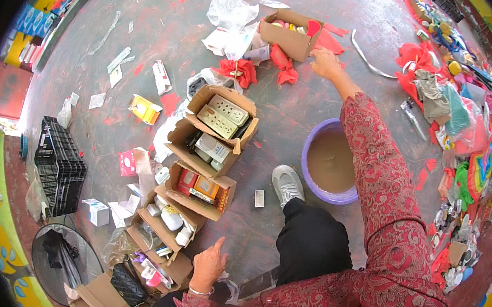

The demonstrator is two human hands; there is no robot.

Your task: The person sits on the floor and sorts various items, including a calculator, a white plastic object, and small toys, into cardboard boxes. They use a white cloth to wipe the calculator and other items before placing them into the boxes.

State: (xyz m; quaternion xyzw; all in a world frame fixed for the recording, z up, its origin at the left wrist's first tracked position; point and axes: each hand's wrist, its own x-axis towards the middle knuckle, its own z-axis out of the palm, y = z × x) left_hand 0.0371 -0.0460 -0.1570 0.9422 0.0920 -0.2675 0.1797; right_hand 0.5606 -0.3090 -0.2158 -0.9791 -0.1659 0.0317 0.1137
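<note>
My right hand (326, 63) reaches far forward, its fingertips by the near right corner of a small cardboard box (296, 44) with pink and yellow things inside. Its fingers look apart, and I see nothing held; whether they touch the box is unclear. Red cloth (330, 41) lies beside that box. Low in the middle, my left hand (209, 265) hovers near a row of cardboard boxes, index finger stretched out, nothing in it. Closest to it are a box of white bottles (171, 219) and one with purple and pink items (152, 272).
A purple basin (306, 170) of murky water stands beside my shoe (288, 185). Further up the row, boxes hold power strips (223, 116) and small cartons (206, 188). A black crate (59, 164) and a round bin (61, 254) stand left; mixed clutter (470, 135) piles right.
</note>
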